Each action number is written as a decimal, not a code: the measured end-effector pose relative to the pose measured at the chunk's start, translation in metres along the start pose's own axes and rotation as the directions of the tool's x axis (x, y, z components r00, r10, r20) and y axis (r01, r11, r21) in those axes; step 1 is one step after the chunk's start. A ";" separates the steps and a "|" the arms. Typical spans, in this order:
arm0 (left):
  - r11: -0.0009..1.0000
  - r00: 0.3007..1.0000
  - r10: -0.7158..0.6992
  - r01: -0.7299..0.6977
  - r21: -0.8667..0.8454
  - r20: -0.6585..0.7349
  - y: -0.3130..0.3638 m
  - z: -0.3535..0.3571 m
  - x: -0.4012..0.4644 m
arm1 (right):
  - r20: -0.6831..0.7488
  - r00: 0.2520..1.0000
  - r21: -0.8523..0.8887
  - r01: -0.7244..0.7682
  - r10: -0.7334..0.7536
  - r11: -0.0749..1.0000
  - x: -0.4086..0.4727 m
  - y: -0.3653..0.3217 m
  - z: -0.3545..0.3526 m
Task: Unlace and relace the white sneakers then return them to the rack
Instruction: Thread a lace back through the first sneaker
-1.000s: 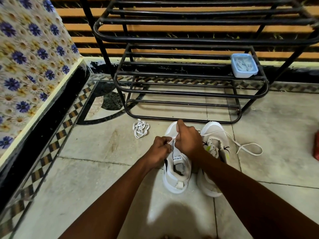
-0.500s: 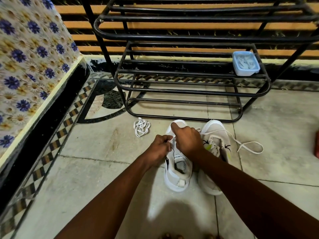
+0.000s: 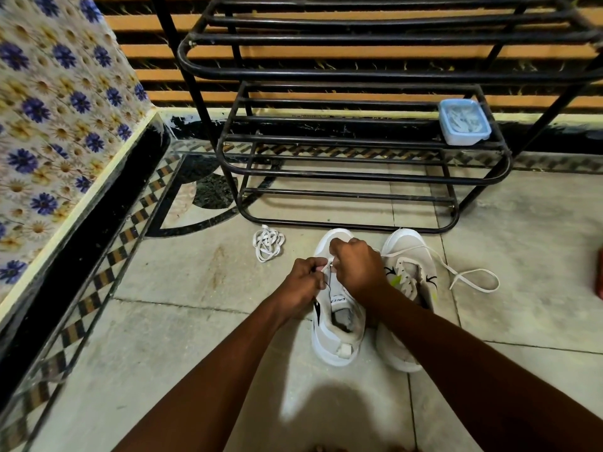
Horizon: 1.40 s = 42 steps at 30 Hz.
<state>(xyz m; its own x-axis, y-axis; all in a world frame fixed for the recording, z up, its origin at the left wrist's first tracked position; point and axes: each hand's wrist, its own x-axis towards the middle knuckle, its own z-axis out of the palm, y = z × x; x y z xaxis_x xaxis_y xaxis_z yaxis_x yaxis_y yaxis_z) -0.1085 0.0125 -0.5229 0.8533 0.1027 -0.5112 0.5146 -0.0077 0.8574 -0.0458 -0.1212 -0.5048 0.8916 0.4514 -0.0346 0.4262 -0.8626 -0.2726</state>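
On the floor [image 3: 163, 337] before the rack [image 3: 359, 172], left hand [image 3: 301, 287] and right hand [image 3: 357, 267] — both pinching the lace [image 3: 329, 266] — work over the left sneaker [image 3: 336, 334].

Both bare forearms reach forward and downward from the bottom of the view, converging so the two hands meet close together, nearly knuckle to knuckle. The left hand [image 3: 301, 282] is turned with its back upward, fingers curled tight and pinching at the fingertips. The right hand [image 3: 357, 267] sits slightly higher and farther forward, its fingers also curled under, thumb and forefinger pinched together facing the left hand's fingertips.
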 end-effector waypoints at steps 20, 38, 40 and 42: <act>0.993 0.998 -0.061 0.061 -0.101 0.007 0.004 0.005 0.003 | -0.074 0.995 0.277 -0.043 0.066 0.960 0.007 0.015 0.003; 0.993 0.998 -0.058 0.059 -0.102 0.015 0.007 0.002 -0.001 | 0.174 0.985 -0.169 0.054 -0.024 0.984 0.011 -0.001 -0.016; 0.993 0.998 -0.052 0.054 -0.103 0.020 0.007 0.001 0.000 | 0.140 0.990 -0.093 0.005 0.008 0.996 0.009 -0.001 -0.011; 0.992 0.998 -0.056 0.058 -0.113 0.025 0.007 0.001 0.000 | 0.102 0.994 0.010 -0.050 0.049 0.999 0.006 0.002 -0.007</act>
<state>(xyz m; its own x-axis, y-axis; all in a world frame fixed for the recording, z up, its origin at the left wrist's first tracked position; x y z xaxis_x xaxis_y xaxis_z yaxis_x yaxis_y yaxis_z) -0.1042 0.0111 -0.5167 0.8251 0.0783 -0.5596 0.5506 0.1107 0.8274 -0.0385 -0.1214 -0.4985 0.8911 0.4297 -0.1461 0.3794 -0.8819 -0.2799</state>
